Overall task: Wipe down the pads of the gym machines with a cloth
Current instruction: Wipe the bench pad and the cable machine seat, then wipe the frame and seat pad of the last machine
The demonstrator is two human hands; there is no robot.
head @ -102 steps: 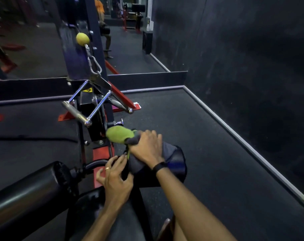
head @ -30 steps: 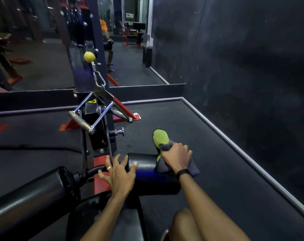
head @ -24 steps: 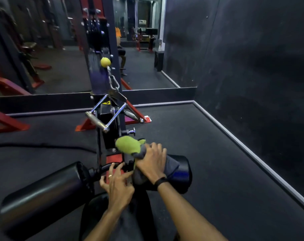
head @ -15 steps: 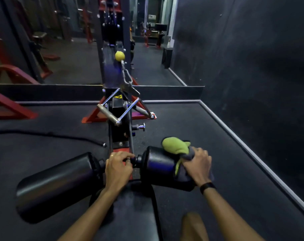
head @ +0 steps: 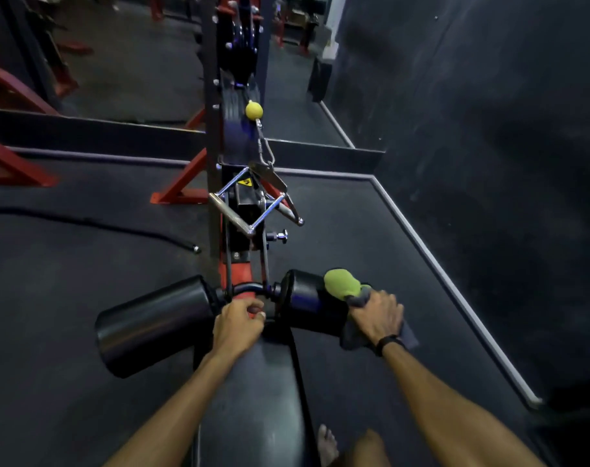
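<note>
Two black roller pads sit side by side on a bar ahead of me: the left pad (head: 152,323) and the right pad (head: 307,299). My right hand (head: 378,318) grips a grey and green cloth (head: 340,284) and holds it against the outer end of the right pad. The cloth's green part bulges above my knuckles, and its grey part hangs below my wrist. My left hand (head: 239,321) curls around the bar between the two pads. The black seat pad (head: 253,409) runs toward me between my arms.
A chrome V-handle (head: 250,210) hangs from a carabiner and yellow ball (head: 254,110) on the cable tower straight ahead. Red frame legs (head: 175,193) and a black cable (head: 118,227) lie on the floor at left. A dark wall stands to the right, and my bare foot (head: 327,444) shows below.
My right hand slid the cloth back and forth along the right pad and now sits at its outer end. My left hand moved from the pad's inner end to gripping the bar.
</note>
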